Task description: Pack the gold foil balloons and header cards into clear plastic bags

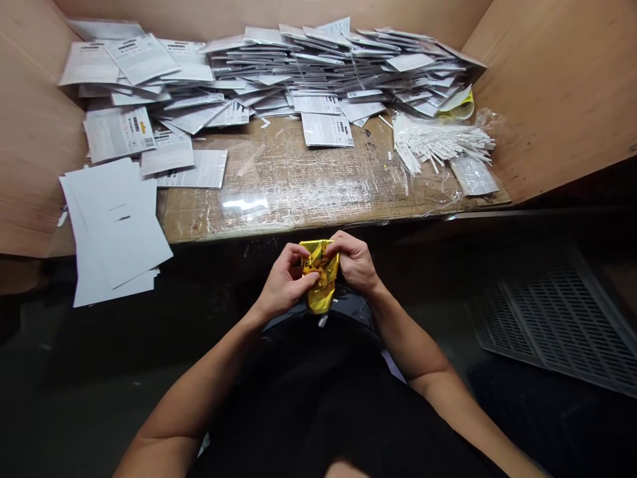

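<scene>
While the left hand pinches one side of the crumpled gold foil between thumb and fingers, the right hand grips the other side, its fingertips closed on the upper part. The foil is held just off the near edge of the table, above the person's lap. It looks thin, so pulling the two sides apart unevenly could tear it, and a loosened pinch could drop it.

Farther out, to the left, white sheets jut past the table's edge; a forearm brushing them might tip them off. Beyond, flat packets lie in a sloping heap that a knock could send sliding. To the right, loose-ended white sticks could scatter if bumped.
</scene>
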Action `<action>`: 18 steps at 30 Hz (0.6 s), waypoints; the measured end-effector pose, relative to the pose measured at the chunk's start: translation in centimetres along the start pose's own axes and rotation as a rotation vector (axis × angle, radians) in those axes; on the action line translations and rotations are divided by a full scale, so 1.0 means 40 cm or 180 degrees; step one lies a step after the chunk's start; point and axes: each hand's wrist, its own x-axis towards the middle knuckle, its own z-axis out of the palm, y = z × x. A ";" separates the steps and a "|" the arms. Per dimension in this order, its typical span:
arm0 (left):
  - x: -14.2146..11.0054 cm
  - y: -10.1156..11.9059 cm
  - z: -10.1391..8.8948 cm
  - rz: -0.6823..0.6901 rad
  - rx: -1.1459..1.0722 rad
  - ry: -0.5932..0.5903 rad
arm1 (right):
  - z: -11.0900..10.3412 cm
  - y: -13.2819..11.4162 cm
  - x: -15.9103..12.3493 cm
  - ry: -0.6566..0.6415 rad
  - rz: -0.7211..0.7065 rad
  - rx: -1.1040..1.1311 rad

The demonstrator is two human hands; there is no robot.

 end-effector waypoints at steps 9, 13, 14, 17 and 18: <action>-0.004 -0.020 -0.007 -0.0309 -0.0373 0.0438 | 0.009 0.003 -0.026 -0.0892 0.0731 0.0723; -0.014 -0.025 -0.033 -0.0218 0.0171 0.0293 | -0.007 0.005 -0.023 -0.0910 0.0843 0.0408; -0.018 -0.026 -0.039 -0.0002 0.0395 0.0382 | -0.018 0.000 -0.019 -0.1031 0.0862 0.0238; -0.030 -0.022 -0.057 0.0811 0.1182 0.0467 | -0.051 -0.041 0.007 -0.1333 0.0699 -0.0227; -0.031 -0.017 -0.062 0.1086 0.1437 0.0370 | -0.054 -0.060 0.019 -0.1463 0.0605 -0.0382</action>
